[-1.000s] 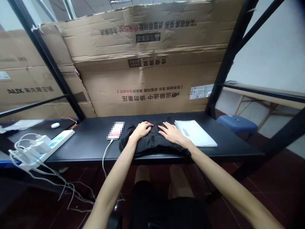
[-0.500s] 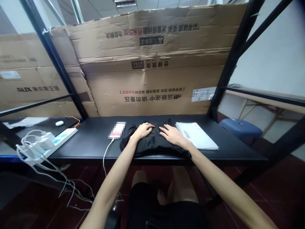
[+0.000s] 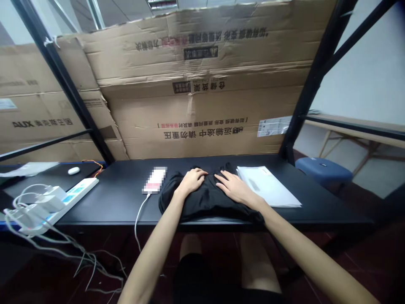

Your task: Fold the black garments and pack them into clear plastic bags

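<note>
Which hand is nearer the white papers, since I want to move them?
Right. The right hand rests on the black cloth just beside the white papers; the left hand lies farther away, across the cloth.

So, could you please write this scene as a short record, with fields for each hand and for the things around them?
Left hand: lies on the bunched black cloth, the left hand pressing on its top.
Right hand: the right hand lies on the same cloth, beside a stack of white papers.
Surface: black table.
Left side: blurred rectangular device with white cable, power strip, white mouse.
Behind: large cardboard sheets.
Right side: blue stool.
</note>
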A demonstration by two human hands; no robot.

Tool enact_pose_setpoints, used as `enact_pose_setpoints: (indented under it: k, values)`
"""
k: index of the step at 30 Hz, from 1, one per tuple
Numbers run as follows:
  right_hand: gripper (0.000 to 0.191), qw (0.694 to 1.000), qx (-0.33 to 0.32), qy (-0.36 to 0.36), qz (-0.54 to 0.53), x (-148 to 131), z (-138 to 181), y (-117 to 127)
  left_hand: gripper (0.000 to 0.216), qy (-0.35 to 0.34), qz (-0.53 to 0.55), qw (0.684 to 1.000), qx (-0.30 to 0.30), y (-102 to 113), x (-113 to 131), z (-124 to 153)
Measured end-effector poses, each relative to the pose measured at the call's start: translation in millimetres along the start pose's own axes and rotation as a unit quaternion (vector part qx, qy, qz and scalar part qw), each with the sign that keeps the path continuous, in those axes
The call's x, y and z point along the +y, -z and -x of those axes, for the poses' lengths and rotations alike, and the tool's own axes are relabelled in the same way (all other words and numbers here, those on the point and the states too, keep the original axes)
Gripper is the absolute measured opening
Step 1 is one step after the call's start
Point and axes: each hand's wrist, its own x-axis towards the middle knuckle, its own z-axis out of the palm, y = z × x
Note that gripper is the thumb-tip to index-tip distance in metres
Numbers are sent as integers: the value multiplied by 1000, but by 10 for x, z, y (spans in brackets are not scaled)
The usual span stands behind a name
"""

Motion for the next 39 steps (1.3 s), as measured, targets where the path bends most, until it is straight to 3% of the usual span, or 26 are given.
enact_pose_setpoints:
  k: [12, 22, 39]
  values:
    - [61, 1000, 10, -8, -3, 4, 8, -20, 37, 9, 32, 999, 3, 12, 10, 16]
    - [64, 999, -50, -16, -8, -13, -10, 59, 40, -3, 26, 1000, -16, -17, -36, -1]
    - [65, 1000, -28, -7, 1, 7, -2, -1, 40, -5, 19, 1000, -12, -28, -33, 7]
